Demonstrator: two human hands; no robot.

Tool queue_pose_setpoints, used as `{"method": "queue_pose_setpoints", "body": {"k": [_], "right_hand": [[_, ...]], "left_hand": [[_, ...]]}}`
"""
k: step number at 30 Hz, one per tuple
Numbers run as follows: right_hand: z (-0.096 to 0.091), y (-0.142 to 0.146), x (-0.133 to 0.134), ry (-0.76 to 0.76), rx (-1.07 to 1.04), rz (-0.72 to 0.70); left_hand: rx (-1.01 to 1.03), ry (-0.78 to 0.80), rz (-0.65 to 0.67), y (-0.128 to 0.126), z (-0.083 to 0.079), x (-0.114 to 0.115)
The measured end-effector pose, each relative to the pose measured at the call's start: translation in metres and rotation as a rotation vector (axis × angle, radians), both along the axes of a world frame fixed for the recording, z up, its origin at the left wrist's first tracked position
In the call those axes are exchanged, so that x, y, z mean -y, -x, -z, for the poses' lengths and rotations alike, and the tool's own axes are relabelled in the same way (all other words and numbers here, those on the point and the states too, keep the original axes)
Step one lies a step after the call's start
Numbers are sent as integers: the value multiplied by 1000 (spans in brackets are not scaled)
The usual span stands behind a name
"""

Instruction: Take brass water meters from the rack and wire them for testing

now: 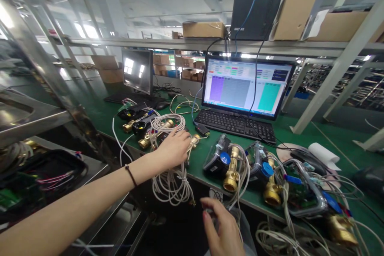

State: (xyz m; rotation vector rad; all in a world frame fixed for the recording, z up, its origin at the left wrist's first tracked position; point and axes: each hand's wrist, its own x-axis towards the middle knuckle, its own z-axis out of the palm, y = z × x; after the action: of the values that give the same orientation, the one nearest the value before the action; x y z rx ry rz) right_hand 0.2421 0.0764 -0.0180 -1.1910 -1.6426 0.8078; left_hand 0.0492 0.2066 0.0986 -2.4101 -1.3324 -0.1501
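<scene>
Left hand at near side of looped cable, cable bundle below

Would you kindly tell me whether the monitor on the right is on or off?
On: the right monitor is lit, showing a window with purple, grey and teal areas.

Left hand at the coiled cable (perhaps gripping it); right hand half-curled.

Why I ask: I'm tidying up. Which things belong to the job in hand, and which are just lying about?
Apparently in the job:
- pale coiled cables by the left hand
- brass-fitted units

Seemingly just lying about:
- cardboard boxes
- dark-screened monitor
</scene>
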Motion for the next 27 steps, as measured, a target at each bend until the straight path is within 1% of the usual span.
{"method": "queue_pose_setpoints", "body": {"k": [2, 3, 6, 9, 11, 14, 17, 20, 23, 25, 27], "right_hand": [[-14, 22, -26, -63, -45, -20], [-20, 33, -39, -64, -54, -25], [-35, 64, -73, 15, -75, -54], [-40, 85, -97, 102, -90, -78], [-40, 91, -105, 151, -85, -57], [-39, 87, -105, 218, -77, 4], [-40, 74, -92, 256, -89, 44], [-43, 61, -76, 265, -130, 46], [-48, 51, -67, 263, -307, -5], [-51, 49, -65, 260, -476, -71], [-53, 49, -63, 254, -603, -126]], "left_hand": [[-14, -28, 4, 3, 1, 2], [-26, -46, 7, 5, 2, 2], [-59, -81, 11, 10, 6, 4], [-66, -99, 2, 14, 9, 6], [-68, -111, 1, 15, 9, 7], [-68, -125, 16, 17, 8, 6], [-46, -124, 23, 16, 8, 4], [39, -93, 61, 11, 10, 6], [255, 9, 137, 4, 16, 20], [445, 136, 164, 0, 23, 35], [608, 272, 146, -3, 31, 49]]}}
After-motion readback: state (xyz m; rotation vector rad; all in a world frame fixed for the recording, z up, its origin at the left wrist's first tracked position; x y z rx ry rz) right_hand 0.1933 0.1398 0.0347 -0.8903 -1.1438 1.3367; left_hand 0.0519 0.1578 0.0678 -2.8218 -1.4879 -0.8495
